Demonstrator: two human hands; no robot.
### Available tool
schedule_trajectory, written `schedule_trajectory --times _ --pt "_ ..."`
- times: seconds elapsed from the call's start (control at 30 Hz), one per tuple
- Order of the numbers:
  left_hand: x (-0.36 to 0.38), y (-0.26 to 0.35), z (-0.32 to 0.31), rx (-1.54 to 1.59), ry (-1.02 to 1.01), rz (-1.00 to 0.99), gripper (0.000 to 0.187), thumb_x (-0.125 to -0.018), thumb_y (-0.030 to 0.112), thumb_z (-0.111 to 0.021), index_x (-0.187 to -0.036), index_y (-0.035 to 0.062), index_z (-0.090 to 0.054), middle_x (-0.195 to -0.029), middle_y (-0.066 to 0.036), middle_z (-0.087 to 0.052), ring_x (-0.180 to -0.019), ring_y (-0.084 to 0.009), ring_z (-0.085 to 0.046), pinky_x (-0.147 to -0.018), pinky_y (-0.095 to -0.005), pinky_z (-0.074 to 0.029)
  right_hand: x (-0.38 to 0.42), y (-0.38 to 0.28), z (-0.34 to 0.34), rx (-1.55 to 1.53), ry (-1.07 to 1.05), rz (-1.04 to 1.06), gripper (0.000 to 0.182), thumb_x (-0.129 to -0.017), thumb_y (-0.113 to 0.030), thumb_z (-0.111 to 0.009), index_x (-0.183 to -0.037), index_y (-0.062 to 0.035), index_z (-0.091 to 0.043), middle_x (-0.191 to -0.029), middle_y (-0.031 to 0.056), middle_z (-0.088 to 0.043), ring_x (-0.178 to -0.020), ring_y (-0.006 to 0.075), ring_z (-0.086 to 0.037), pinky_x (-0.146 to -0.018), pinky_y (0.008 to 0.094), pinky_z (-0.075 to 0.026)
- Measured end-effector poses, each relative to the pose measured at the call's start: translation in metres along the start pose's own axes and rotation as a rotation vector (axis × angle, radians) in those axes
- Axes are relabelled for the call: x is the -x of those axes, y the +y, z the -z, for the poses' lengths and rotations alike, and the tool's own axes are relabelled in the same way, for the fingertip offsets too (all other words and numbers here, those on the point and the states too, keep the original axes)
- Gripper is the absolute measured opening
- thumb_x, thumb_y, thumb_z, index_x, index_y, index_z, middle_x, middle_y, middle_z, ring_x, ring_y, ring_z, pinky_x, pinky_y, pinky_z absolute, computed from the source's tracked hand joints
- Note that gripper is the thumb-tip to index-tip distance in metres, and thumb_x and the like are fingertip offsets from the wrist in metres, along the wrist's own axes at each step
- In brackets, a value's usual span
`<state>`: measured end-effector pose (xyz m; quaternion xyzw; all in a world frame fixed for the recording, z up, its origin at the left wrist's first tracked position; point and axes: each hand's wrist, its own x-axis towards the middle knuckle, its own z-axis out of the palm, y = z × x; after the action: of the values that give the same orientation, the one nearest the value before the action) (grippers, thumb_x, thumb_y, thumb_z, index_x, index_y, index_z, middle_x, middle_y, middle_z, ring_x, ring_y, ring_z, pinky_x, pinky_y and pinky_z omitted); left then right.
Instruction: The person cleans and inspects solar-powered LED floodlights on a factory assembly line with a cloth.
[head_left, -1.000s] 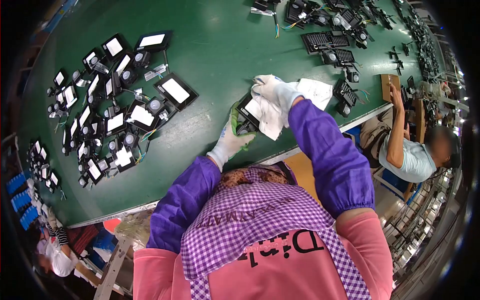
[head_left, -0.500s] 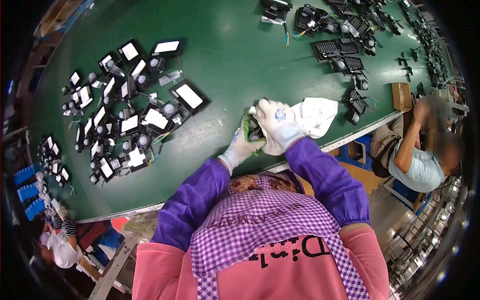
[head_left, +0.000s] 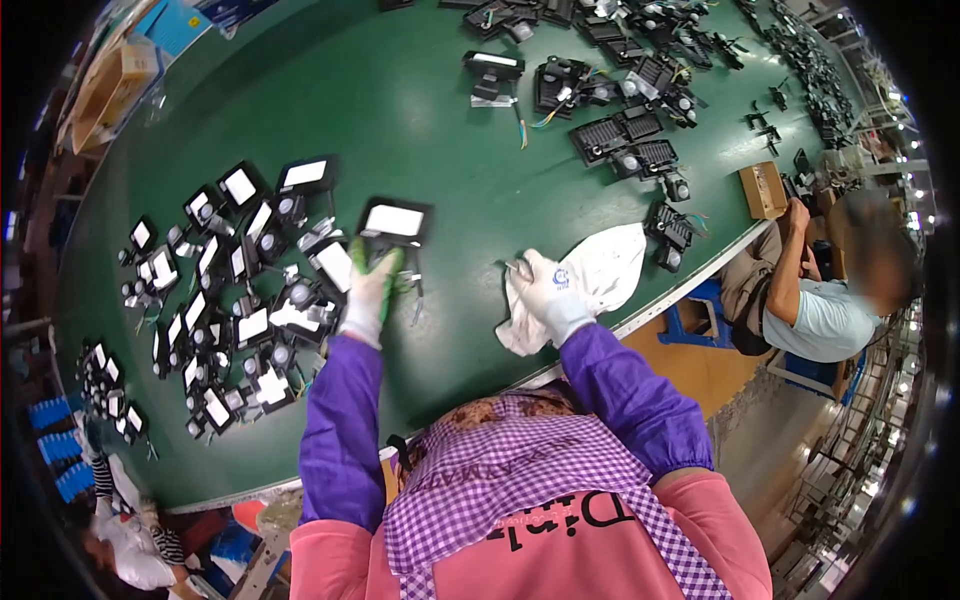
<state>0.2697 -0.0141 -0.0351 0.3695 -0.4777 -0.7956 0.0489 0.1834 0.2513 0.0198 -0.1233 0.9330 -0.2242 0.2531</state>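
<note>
My left hand (head_left: 370, 290), in a white glove with green on the fingers, grips a black floodlight (head_left: 395, 222) by its lower end. The lamp's white face points up, and a thin cable hangs from it. It is at the right edge of a group of similar floodlights (head_left: 240, 187) with white panels and round sensors. My right hand (head_left: 550, 293), gloved in white, is closed on a crumpled white cloth (head_left: 608, 268) that lies on the green table (head_left: 455, 190). Part of the cloth sticks out below that hand.
More black floodlights (head_left: 600, 138) with ribbed backs and coloured wires lie at the far right. A cardboard box (head_left: 763, 190) stands near the right edge, where a seated person (head_left: 815, 315) works. Another person (head_left: 135, 545) is at lower left. Cartons (head_left: 115, 85) stand at upper left.
My left hand has moved left with the floodlight, away from my right hand, to the group of lamps. My right hand stays near the cloth's left part. The whole view has shifted.
</note>
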Motion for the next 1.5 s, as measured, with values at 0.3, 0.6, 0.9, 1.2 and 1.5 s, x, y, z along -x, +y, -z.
schedule_trajectory --times 0.3,0.6,0.9,1.2,1.5 --pt "0.002 0.018 0.1 -0.554 0.441 -0.28 0.078 -0.084 0.016 -0.075 -0.149 0.016 -0.03 -0.108 -0.012 -0.059 -0.078 -0.0212 -0.063 -0.063 -0.0368 -0.054 0.02 0.087 0.006 -0.013 0.237 -0.059 0.027 -0.091 -0.03 -0.06 -0.09 -0.0041 -0.054 -0.086 0.0219 -0.064 -0.083 0.0392 -0.064 -0.072 0.0445 -0.049" --pt "0.045 0.065 -0.183 -1.24 -0.271 -0.85 0.059 -0.081 0.029 -0.068 -0.132 0.0046 -0.052 -0.124 -0.019 -0.058 -0.112 -0.0359 -0.055 -0.097 -0.0439 -0.045 0.033 0.108 -0.02 0.118 0.253 -0.009 0.024 -0.082 -0.03 -0.063 -0.092 -0.0089 -0.059 -0.091 0.0137 -0.065 -0.09 0.0324 -0.062 -0.08 0.0446 -0.047" --pt "-0.053 -0.052 -0.389 -1.748 -0.628 -0.861 0.08 -0.082 0.041 -0.068 -0.147 0.0089 -0.034 -0.149 -0.024 -0.036 -0.138 -0.0401 -0.035 -0.108 -0.0536 -0.034 0.037 0.103 -0.016 0.128 0.348 0.099 0.023 -0.082 -0.03 -0.063 -0.092 -0.0088 -0.059 -0.089 0.0096 -0.064 -0.088 0.0307 -0.061 -0.081 0.0442 -0.047" --pt "0.006 -0.045 -0.239 -1.635 -0.625 -1.038 0.048 -0.08 0.032 -0.067 -0.119 0.0053 -0.053 -0.118 -0.021 -0.054 -0.108 -0.0388 -0.056 -0.088 -0.0494 -0.049 0.038 0.112 -0.014 -0.341 0.595 -0.081 0.018 -0.087 -0.024 -0.063 -0.089 -0.0061 -0.06 -0.08 0.0165 -0.064 -0.077 0.0355 -0.062 -0.07 0.044 -0.048" --pt "0.057 -0.062 -0.125 -1.666 -0.658 -1.009 0.04 -0.077 0.027 -0.067 -0.107 0.0056 -0.053 -0.109 -0.016 -0.05 -0.102 -0.0331 -0.055 -0.085 -0.0447 -0.049 -0.047 0.035 0.01 0.137 0.322 0.149 0.019 -0.09 -0.027 -0.057 -0.088 -0.0077 -0.056 -0.086 0.0167 -0.065 -0.086 0.0382 -0.063 -0.075 0.0488 -0.049"
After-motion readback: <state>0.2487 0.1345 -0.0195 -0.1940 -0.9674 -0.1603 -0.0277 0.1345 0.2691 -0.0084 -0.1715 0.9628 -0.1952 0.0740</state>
